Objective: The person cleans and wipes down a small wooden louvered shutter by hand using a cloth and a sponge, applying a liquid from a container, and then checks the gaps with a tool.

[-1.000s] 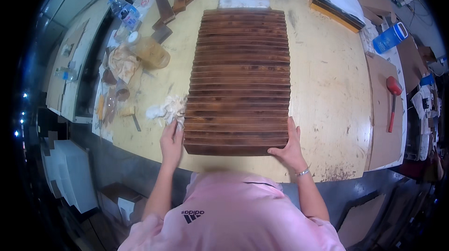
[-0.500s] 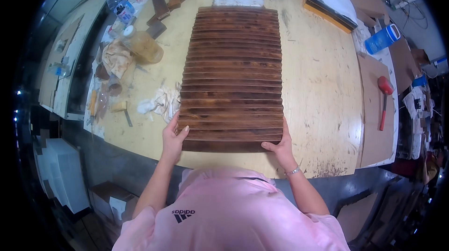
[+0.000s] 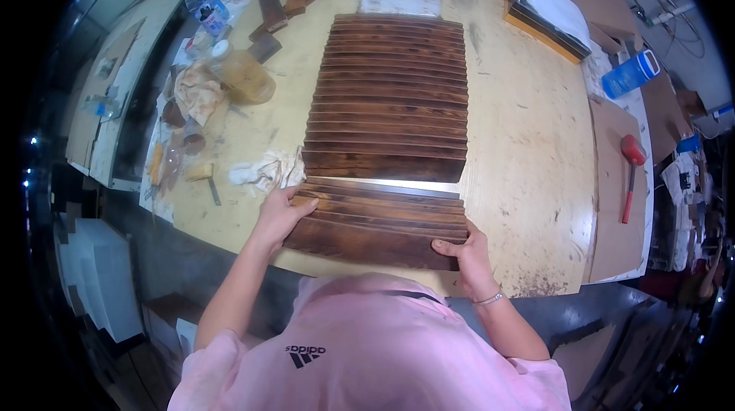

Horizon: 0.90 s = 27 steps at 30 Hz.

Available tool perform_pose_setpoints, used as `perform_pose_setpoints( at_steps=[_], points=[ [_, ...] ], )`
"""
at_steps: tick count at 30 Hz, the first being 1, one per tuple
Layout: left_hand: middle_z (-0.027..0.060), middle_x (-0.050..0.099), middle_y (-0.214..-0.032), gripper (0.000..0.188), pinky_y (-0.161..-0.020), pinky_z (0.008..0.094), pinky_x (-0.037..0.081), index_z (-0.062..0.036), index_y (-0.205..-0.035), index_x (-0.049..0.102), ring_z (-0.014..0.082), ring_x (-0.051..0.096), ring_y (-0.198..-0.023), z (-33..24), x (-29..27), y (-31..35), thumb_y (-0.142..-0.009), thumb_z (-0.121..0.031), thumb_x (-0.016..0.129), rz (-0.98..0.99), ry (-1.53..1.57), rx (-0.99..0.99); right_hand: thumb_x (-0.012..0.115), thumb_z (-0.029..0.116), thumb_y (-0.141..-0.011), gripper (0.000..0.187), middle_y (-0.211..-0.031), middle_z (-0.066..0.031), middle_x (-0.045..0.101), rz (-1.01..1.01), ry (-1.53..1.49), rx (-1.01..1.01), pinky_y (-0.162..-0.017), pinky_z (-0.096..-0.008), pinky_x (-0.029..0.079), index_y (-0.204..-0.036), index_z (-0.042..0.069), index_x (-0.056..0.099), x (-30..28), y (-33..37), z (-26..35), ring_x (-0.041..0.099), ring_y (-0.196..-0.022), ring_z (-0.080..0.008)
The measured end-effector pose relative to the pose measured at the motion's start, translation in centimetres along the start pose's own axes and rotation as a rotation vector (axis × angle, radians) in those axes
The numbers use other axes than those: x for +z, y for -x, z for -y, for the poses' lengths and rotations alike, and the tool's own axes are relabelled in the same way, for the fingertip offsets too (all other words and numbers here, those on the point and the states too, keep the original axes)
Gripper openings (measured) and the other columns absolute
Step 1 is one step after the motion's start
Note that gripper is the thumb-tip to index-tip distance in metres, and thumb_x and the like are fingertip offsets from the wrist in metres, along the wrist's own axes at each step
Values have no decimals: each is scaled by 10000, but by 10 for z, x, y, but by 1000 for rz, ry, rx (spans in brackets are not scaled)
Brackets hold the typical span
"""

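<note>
Dark brown stained wooden boards lie overlapping in a long row (image 3: pixel 387 97) down the middle of the table. A smaller bunch of the same boards (image 3: pixel 375 227) is at the near end, split from the row by a narrow gap. My left hand (image 3: pixel 277 218) grips the bunch's left end, thumb on top. At its right end my right hand (image 3: pixel 468 258) is closed round the boards, thumb on the nearest one. The fingers under the boards are hidden. A crumpled whitish cloth (image 3: pixel 272 171) lies just beyond my left hand.
On the left stand a jug of yellowish liquid (image 3: pixel 243 78), a stained rag (image 3: pixel 199 93), a brush (image 3: pixel 203 174) and a plastic bottle (image 3: pixel 205 7). Loose wood pieces (image 3: pixel 272 7) lie beyond. At right are a red mallet (image 3: pixel 632 152) and a blue bottle (image 3: pixel 629 74). Pale blocks (image 3: pixel 402 4) sit behind the row.
The nearest boards have come away from the row toward me in both hands, opening a gap and tilting down slightly to the right. The whole view has shifted a little.
</note>
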<state>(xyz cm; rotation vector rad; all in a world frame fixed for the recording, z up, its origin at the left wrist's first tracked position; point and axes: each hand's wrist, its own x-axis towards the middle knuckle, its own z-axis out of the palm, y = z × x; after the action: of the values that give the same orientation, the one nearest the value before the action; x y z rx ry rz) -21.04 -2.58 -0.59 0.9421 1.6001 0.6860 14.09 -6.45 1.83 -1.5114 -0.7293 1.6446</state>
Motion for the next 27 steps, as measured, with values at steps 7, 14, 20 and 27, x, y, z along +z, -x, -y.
perform_pose_setpoints(
  at_steps=[7, 14, 20, 27],
  points=[
    [173, 720, -825, 415, -729, 362, 513, 76, -1012, 712, 210, 667, -748, 0, -2, -6, -842, -296, 780, -87, -311, -5, 805, -57, -728, 537, -1130, -136, 713, 13, 18, 47, -974, -307, 491, -1229, -84, 614, -5, -8, 2, 663, -1041, -194],
    [219, 745, -946, 493, -780, 380, 533, 69, -1137, 692, 298, 721, -853, 20, 8, -2, -795, -268, 803, -207, -296, 166, 812, -74, -705, 653, -1186, -119, 691, 21, 68, -81, -1009, -309, 475, -1312, -50, 571, -4, -8, -5, 640, -1100, -191],
    [258, 728, -1048, 633, -890, 361, 540, 116, -1277, 602, 282, 732, -973, 25, 26, 14, -769, -187, 828, -411, -336, 332, 862, -47, -643, 911, -1347, -133, 586, 14, 319, -264, -1090, -334, 423, -1451, -40, 441, -17, -20, -31, 572, -1218, -214],
    [231, 583, -1353, 676, -1084, 355, 415, 88, -1442, 458, 262, 554, -1273, 64, 35, 7, -887, -162, 753, -328, 96, 347, 847, 35, -699, 1048, -1480, -152, 452, -16, 453, -406, -1142, -348, 368, -1567, -17, 262, -26, -28, -65, 459, -1346, -227]
  ],
)
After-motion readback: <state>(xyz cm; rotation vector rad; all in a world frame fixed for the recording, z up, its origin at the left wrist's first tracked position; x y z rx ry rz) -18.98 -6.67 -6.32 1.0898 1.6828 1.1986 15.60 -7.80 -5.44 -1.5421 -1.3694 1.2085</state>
